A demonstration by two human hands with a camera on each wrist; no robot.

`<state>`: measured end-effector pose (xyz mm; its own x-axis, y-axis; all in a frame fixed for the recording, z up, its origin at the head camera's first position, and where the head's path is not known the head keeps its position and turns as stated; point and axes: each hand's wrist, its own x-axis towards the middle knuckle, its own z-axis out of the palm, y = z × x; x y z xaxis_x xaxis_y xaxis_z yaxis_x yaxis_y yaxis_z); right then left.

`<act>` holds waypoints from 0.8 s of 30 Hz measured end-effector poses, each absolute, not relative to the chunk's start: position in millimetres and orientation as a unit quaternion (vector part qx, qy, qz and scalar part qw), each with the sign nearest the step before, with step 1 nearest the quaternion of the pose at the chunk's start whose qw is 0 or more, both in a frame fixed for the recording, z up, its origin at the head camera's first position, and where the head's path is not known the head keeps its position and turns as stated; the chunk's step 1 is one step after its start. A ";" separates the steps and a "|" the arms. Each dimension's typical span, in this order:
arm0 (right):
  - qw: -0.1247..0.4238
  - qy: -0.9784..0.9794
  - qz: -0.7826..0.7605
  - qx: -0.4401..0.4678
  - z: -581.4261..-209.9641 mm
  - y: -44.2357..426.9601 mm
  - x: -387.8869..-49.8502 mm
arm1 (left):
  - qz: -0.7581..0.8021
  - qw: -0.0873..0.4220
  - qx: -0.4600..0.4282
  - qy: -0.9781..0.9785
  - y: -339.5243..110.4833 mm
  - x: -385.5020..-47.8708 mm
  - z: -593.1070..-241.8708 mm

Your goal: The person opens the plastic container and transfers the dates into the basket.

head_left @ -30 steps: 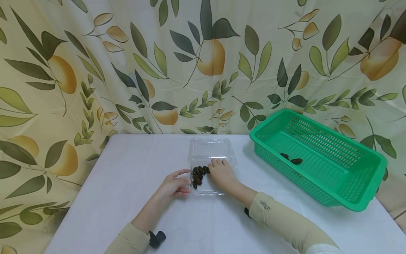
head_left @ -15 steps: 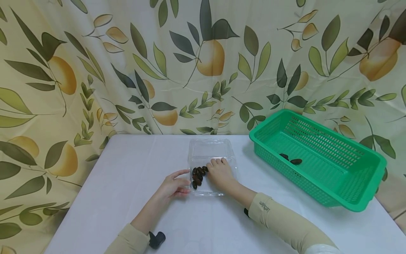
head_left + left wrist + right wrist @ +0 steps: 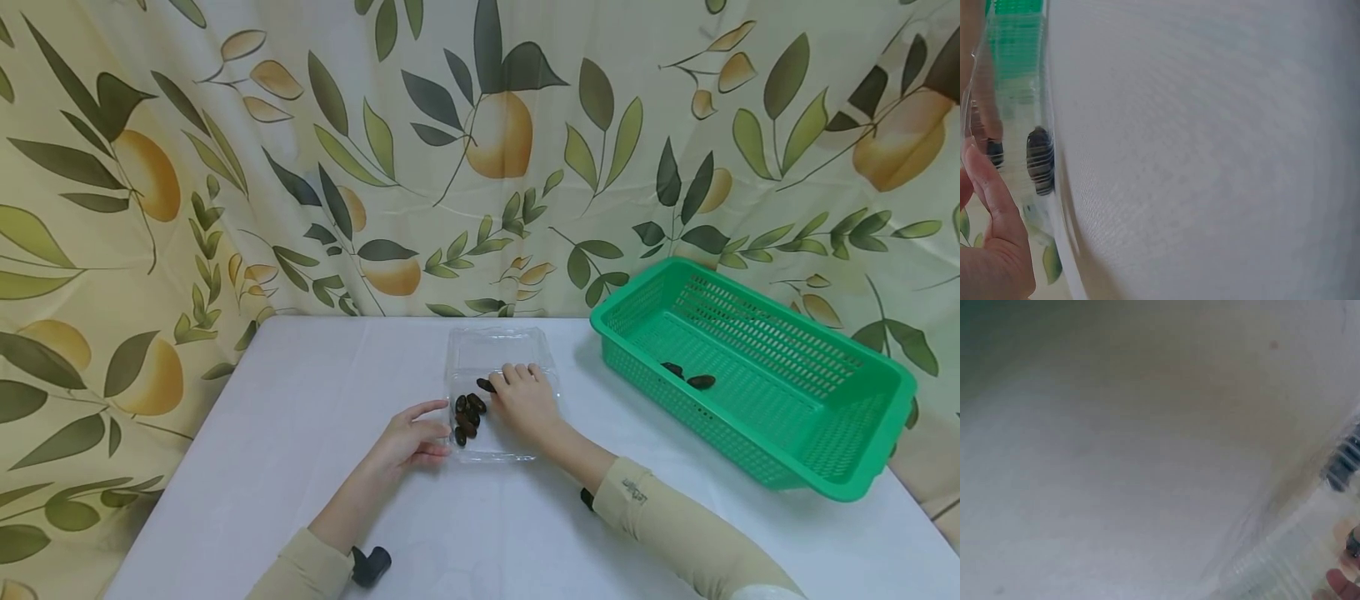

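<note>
A clear plastic clamshell box (image 3: 501,350) stands with its lid folded back at the table's middle. Several dark brown dates (image 3: 468,421) lie along the left side of its tray. My right hand (image 3: 527,404) is over the tray and pinches one date (image 3: 485,385) near the fingertips. In the right wrist view only part of that hand's fingers (image 3: 1342,584) shows at the lower right corner. My left hand (image 3: 408,437) rests its fairly straight fingers against the box's left wall. Through the ribbed wall a date (image 3: 1040,161) shows in the left wrist view.
A green plastic basket (image 3: 757,442) stands at the right, angled, with two dates (image 3: 701,382) on its floor. A white cloth (image 3: 315,392) covers the table, and a fruit-patterned curtain (image 3: 420,208) hangs behind it.
My right hand has moved slightly away from me, and the date in its fingers has come away from the other dates toward the back. My left hand stays in place.
</note>
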<state>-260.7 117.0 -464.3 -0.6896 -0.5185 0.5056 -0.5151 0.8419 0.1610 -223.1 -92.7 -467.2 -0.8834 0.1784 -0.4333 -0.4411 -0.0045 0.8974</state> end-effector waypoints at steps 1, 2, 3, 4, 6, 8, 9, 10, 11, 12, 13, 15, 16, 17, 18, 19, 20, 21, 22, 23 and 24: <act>0.278 -0.918 0.000 0.282 -463.0 118.6 -260.8 | 0.702 0.220 -0.097 0.670 -92.6 -222.8 -466.4; 0.280 -0.918 0.002 0.281 -461.9 120.3 -260.9 | 0.702 0.219 -0.097 0.671 -92.5 -222.4 -465.7; 0.282 -0.917 0.002 0.281 -460.7 122.1 -260.8 | 0.702 0.219 -0.096 0.671 -92.4 -222.2 -465.0; 0.285 -0.917 0.002 0.280 -459.4 124.1 -260.6 | 0.703 0.218 -0.094 0.671 -92.3 -222.0 -465.0; 0.290 -0.916 -0.001 0.276 -456.4 128.1 -260.2 | 0.703 0.217 -0.093 0.671 -92.3 -221.8 -465.0; 0.288 -0.919 -0.005 0.270 -452.7 132.2 -259.7 | 0.703 0.216 -0.091 0.671 -92.4 -222.1 -465.6; 0.286 -0.921 -0.006 0.266 -450.5 134.2 -259.3 | 0.704 0.216 -0.091 0.671 -92.5 -222.2 -465.9; 0.282 -0.923 -0.008 0.261 -448.7 136.3 -259.1 | 0.704 0.216 -0.091 0.671 -92.6 -222.2 -466.0; 0.280 -0.925 -0.010 0.257 -447.2 138.3 -258.9 | 0.704 0.216 -0.092 0.671 -92.7 -222.2 -465.7; 0.277 -0.927 -0.012 0.253 -445.5 140.3 -258.8 | 0.705 0.217 -0.091 0.669 -92.9 -222.0 -465.6; 0.276 -0.928 -0.010 0.251 -443.9 142.4 -258.5 | 0.706 0.218 -0.090 0.668 -93.1 -221.9 -465.3; 0.278 -0.929 -0.009 0.244 -441.6 146.8 -258.2 | 0.706 0.223 -0.087 0.667 -93.3 -220.5 -461.3; 0.279 -0.930 -0.007 0.241 -440.5 149.2 -257.9 | 0.706 0.225 -0.084 0.666 -93.4 -218.7 -457.2; 0.279 -0.930 -0.005 0.238 -439.1 151.7 -257.5 | 0.705 0.228 -0.081 0.666 -93.5 -217.7 -454.5; 0.283 -0.929 -0.001 0.236 -437.9 154.3 -257.3 | 0.705 0.230 -0.079 0.666 -93.6 -217.5 -453.7; 0.285 -0.929 0.003 0.234 -436.2 157.0 -256.5 | 0.704 0.232 -0.078 0.666 -93.7 -217.0 -452.2; 0.288 -0.929 0.005 0.233 -434.5 159.7 -255.8 | 0.703 0.233 -0.076 0.667 -93.7 -215.7 -449.2; 0.291 -0.928 0.009 0.232 -432.7 162.4 -254.9 | 0.703 0.234 -0.075 0.667 -93.5 -214.3 -446.0; 0.296 -0.927 0.011 0.232 -431.4 165.5 -254.4 | 0.703 0.234 -0.074 0.667 -93.6 -213.6 -445.0; 0.301 -0.925 0.012 0.231 -429.9 168.6 -253.9 | 0.703 0.234 -0.074 0.667 -93.5 -213.4 -444.5; 0.307 -0.924 0.012 0.229 -428.8 171.8 -253.6 | 0.704 0.234 -0.073 0.667 -93.4 -212.4 -442.9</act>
<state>-253.6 171.8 -428.8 -0.7064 -0.4150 0.5733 -0.4302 0.8950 0.1178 -212.4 -93.4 -442.9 -0.8799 0.2316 -0.4148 -0.4268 -0.0016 0.9044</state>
